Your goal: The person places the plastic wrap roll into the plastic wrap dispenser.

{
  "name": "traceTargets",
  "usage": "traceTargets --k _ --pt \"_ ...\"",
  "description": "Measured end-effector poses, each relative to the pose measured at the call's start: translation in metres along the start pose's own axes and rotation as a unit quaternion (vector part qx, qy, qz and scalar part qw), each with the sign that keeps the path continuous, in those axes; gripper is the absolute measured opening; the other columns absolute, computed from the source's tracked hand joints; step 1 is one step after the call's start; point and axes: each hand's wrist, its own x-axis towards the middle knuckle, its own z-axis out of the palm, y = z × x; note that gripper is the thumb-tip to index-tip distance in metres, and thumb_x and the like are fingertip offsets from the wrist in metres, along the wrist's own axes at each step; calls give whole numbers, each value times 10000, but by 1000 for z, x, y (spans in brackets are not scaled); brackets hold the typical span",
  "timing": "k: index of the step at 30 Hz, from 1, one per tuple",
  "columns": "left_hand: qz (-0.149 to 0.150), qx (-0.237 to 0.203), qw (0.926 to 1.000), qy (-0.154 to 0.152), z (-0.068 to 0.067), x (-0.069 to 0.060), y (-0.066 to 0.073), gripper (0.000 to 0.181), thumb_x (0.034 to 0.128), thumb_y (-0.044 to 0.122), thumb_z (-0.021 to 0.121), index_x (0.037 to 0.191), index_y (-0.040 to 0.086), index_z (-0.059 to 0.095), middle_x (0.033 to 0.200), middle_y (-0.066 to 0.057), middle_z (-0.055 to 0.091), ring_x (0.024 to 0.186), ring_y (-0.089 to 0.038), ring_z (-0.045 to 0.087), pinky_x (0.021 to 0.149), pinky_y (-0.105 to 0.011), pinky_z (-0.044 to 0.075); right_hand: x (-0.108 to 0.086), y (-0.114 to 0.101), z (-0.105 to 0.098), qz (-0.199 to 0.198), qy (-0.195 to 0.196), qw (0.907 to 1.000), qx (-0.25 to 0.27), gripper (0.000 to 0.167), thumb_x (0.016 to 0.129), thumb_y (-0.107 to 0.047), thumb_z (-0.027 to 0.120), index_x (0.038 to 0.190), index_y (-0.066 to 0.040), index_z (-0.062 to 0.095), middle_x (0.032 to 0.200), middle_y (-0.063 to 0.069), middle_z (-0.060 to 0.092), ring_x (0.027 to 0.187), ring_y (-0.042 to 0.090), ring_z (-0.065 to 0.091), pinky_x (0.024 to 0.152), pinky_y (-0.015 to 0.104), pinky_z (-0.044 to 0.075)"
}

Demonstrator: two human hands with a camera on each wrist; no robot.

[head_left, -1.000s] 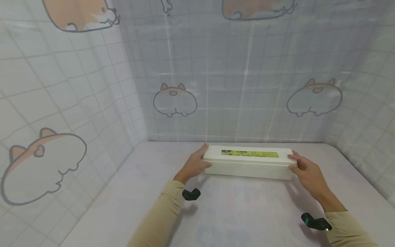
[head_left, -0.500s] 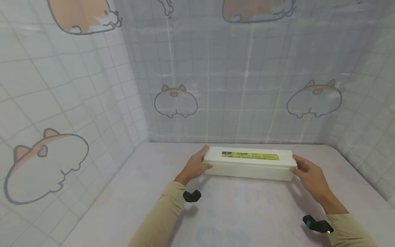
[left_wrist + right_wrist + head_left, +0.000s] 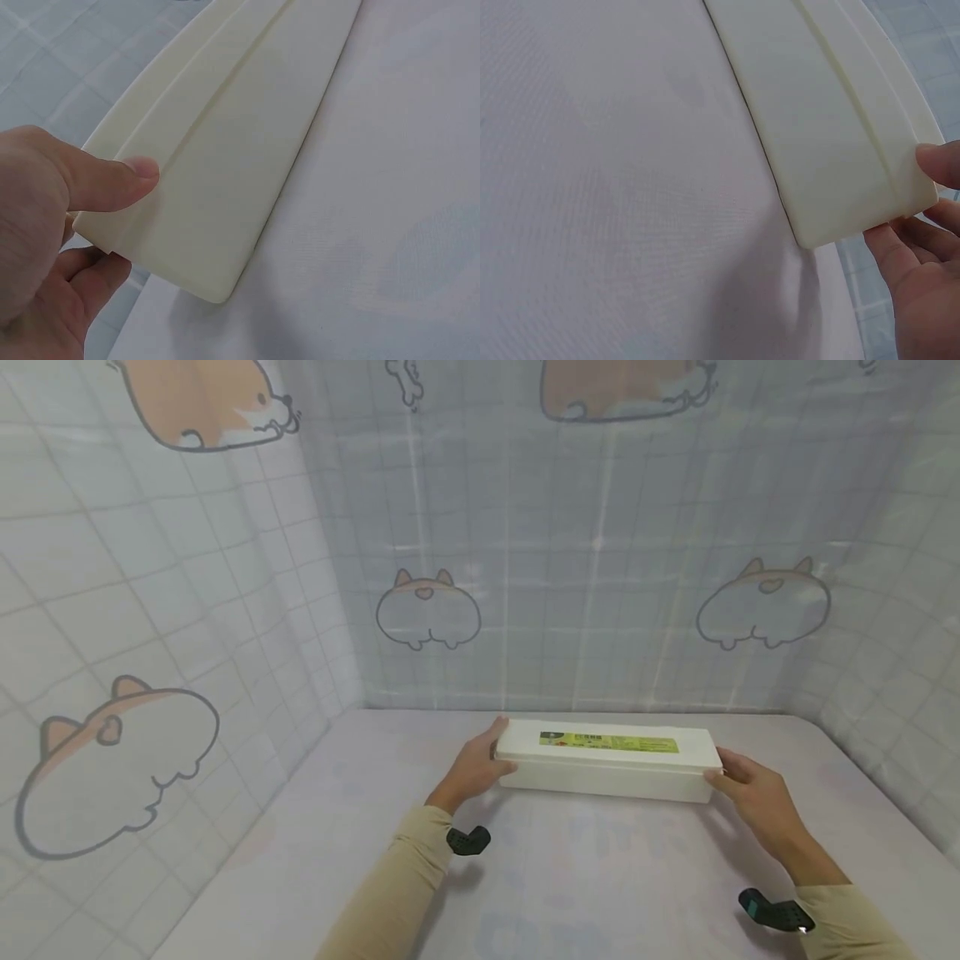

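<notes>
A long white lidded box [image 3: 600,782] lies crosswise on the table, a yellow-green label [image 3: 609,742] along its lid. My left hand [image 3: 472,768] holds its left end. In the left wrist view the thumb presses the front near the lid's edge, and the fingers reach round the end of the box [image 3: 225,165]. My right hand [image 3: 761,799] grips the opposite end, thumb at the front corner. In the right wrist view its fingers are bent against the end of the box [image 3: 832,165]. The fingertips behind the box are partly hidden.
The white table [image 3: 585,868] carries faint printed marks. Behind it hangs a grid-patterned curtain [image 3: 562,568] with cartoon dogs, and similar sheets [image 3: 247,610] enclose the sides. Dark wrist devices [image 3: 468,841] sit at both cuffs.
My right hand's fingers have slid off the lid's top down to the end of the box. The left hand keeps its hold. The whole view has shifted slightly; the box appears a little lower.
</notes>
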Motion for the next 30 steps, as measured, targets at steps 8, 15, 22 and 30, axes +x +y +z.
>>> traceTargets --k 8,15,22,30 --pt "-135 -435 9988 196 2 -5 -1 815 917 167 715 1592 113 261 1634 -45 247 1465 -244 301 1171 -406 283 0 1 -2 -14 -92 9998 -152 767 1035 -415 544 1558 44 222 1564 319 256 1401 549 268 1057 692 303" --pt "-4 -764 9971 -23 -3 -13 -5 819 913 158 724 1584 78 261 1622 -60 272 1445 -275 342 1144 -400 332 1 5 -7 -2 -293 9994 -203 775 1031 -429 545 1563 27 213 1569 305 250 1415 541 243 1058 704 283" --pt "-11 -836 9962 -227 -12 -10 -14 788 935 182 717 1586 114 279 1615 -20 293 1426 -223 382 1163 -390 301 2 5 -6 120 -300 9994 -144 783 1023 -438 557 1564 19 222 1576 298 240 1418 547 226 1052 724 270" --pt "-109 -1204 9923 -269 -15 -9 -18 761 970 202 675 1598 152 248 1624 38 262 1446 -190 343 1169 -392 285 7 1 -3 14 -183 9998 121 794 1003 -428 600 1551 38 265 1553 306 305 1405 515 289 1063 678 310"
